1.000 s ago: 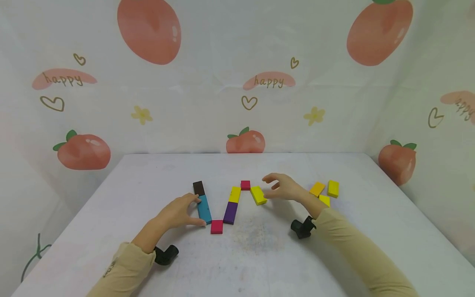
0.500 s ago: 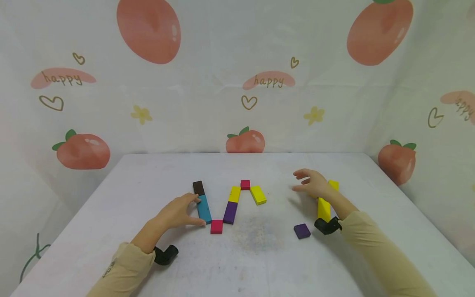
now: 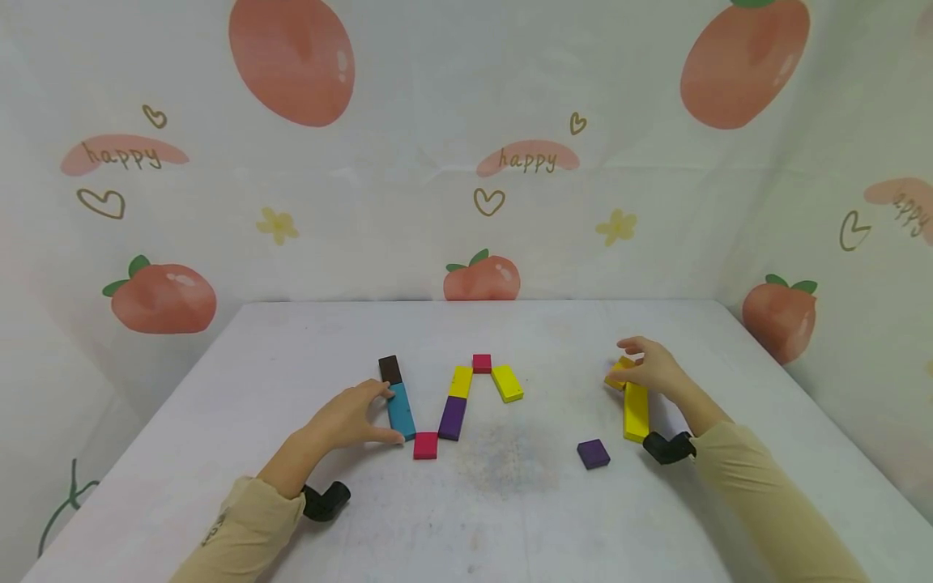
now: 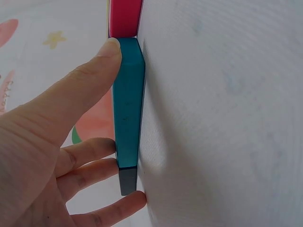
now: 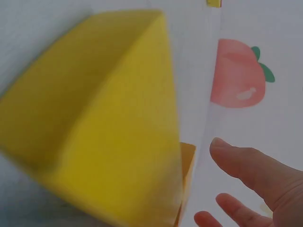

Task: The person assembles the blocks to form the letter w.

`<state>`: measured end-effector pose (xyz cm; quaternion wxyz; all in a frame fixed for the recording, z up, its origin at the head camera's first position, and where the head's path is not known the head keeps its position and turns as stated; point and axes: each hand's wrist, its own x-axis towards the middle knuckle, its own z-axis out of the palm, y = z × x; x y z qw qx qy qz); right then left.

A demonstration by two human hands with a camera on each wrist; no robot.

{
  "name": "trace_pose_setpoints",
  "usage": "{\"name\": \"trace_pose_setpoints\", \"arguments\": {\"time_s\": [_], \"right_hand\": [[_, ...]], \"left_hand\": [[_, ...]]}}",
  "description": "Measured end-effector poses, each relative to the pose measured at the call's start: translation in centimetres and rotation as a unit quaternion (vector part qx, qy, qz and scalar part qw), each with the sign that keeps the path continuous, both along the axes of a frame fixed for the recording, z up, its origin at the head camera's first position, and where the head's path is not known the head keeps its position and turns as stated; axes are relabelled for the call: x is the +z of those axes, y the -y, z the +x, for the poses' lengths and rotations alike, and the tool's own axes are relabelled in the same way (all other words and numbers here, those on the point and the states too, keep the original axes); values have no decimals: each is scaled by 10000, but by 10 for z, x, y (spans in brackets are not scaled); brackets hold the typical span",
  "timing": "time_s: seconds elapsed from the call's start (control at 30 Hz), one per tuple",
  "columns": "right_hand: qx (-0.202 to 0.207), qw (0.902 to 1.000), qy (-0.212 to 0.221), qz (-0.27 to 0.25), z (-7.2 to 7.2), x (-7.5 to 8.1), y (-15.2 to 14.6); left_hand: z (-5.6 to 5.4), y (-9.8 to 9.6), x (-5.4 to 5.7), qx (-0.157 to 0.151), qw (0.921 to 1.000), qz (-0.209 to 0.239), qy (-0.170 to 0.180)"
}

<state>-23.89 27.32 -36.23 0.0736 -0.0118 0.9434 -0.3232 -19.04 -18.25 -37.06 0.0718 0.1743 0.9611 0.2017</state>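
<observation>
On the left, my left hand (image 3: 357, 417) lies beside a blue block (image 3: 402, 411). Its thumb touches the block's near end, and its fingertips reach the far part, by a dark brown block (image 3: 390, 369). The left wrist view shows the same thumb (image 4: 80, 87) against the blue block (image 4: 129, 104). At the right, my right hand (image 3: 656, 372) is over an orange block (image 3: 617, 374), thumb and fingers apart. A long yellow block (image 3: 636, 413) lies under its wrist and looms large in the right wrist view, where the right thumb (image 5: 253, 165) shows.
From the blue block, a zigzag row runs through a red block (image 3: 426, 445), a purple block (image 3: 453, 418), a yellow block (image 3: 461, 382), another red block (image 3: 482, 363) and a slanted yellow block (image 3: 507, 383). A small purple block (image 3: 594, 454) lies right of centre.
My right hand has moved right from beside the slanted yellow block to the orange block, uncovering the small purple block. My left hand and the row stay put.
</observation>
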Motion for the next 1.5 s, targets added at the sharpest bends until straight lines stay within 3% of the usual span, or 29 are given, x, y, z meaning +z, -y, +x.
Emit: {"name": "trace_pose_setpoints", "arguments": {"time_s": [0.87,1.5], "right_hand": [[-230,9994,13,273,1,-7,2],[190,9995,-235,108,6,2,20]], "left_hand": [[1,-1,2,33,10000,41,25],[1,-1,1,35,10000,34,21]]}}
